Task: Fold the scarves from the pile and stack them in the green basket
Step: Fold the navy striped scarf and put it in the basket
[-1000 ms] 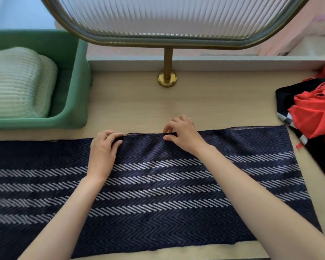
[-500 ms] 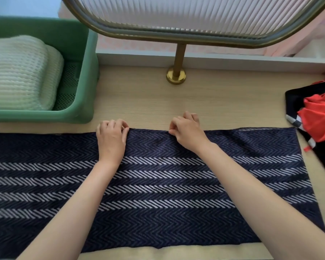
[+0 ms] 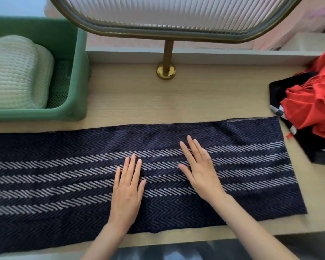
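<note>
A navy scarf (image 3: 242, 166) with pale herringbone stripes lies flat and lengthwise across the wooden table, running off the left edge of view. My left hand (image 3: 127, 188) and my right hand (image 3: 198, 166) rest palm down on its middle, fingers straight, side by side. The green basket (image 3: 77, 76) stands at the back left with a folded pale green knitted scarf (image 3: 15, 72) inside it. The pile of scarves (image 3: 311, 109), red over black with a checked edge, sits at the right edge of the table.
A ribbed glass screen in a brass frame (image 3: 169, 17) stands on a brass post (image 3: 166, 66) at the back centre. Bare table top (image 3: 195, 98) shows between the scarf and the back ledge. The table's front edge runs just below the scarf.
Both hands have let go of the scarf's far edge, drawn back toward me and flattened on its middle. The view has shifted slightly.
</note>
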The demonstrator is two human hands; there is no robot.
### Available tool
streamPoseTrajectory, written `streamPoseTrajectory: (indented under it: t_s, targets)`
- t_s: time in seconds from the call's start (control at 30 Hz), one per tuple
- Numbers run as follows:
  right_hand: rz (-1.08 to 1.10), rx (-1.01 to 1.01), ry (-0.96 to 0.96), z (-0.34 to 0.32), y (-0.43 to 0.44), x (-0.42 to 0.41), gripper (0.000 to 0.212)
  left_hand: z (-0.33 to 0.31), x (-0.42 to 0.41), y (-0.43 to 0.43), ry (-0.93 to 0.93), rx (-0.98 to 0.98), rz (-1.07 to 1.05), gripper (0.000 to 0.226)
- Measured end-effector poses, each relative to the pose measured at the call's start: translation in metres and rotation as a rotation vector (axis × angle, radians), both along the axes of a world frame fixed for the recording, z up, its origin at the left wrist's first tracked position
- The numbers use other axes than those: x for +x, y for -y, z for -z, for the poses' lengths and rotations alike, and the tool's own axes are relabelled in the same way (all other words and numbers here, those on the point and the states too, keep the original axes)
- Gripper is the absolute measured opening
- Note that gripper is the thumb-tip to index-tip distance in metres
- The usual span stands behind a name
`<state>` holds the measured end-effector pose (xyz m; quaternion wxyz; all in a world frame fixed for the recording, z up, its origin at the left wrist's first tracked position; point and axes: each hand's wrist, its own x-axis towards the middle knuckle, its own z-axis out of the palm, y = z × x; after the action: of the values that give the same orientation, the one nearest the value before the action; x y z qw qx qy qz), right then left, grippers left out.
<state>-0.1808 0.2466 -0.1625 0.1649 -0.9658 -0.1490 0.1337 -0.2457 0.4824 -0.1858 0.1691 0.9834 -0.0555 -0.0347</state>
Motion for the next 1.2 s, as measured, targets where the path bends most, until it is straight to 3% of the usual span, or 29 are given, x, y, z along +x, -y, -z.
streamPoseTrajectory:
  t_s: [0.13, 0.43, 0.67, 0.93, 1.2]
  targets:
    - [-0.010, -0.180, -0.006, 0.014, 0.030, -0.024, 0.061, 0.008, -0.005, -0.003, -0.071, 0.117, 0.037, 0.058]
    - [0.151, -0.114, 0.044, -0.005, 0.020, -0.072, 0.067, -0.002, -0.015, 0.002, -0.061, 0.199, 0.138, 0.058]
    - [0.233, -0.289, -0.010, 0.016, 0.041, -0.116, 0.067, 0.004, -0.026, 0.004, -0.076, 0.193, 0.169, 0.060]
    - [0.600, -0.249, -0.064, 0.009, 0.117, -0.118, 0.075, 0.002, -0.021, 0.016, -0.099, 0.155, 0.108, 0.065]
    - [0.311, -0.205, 0.039, 0.016, 0.103, -0.065, 0.066, -0.003, 0.023, 0.108, -0.020, 0.136, 0.230, 0.061]
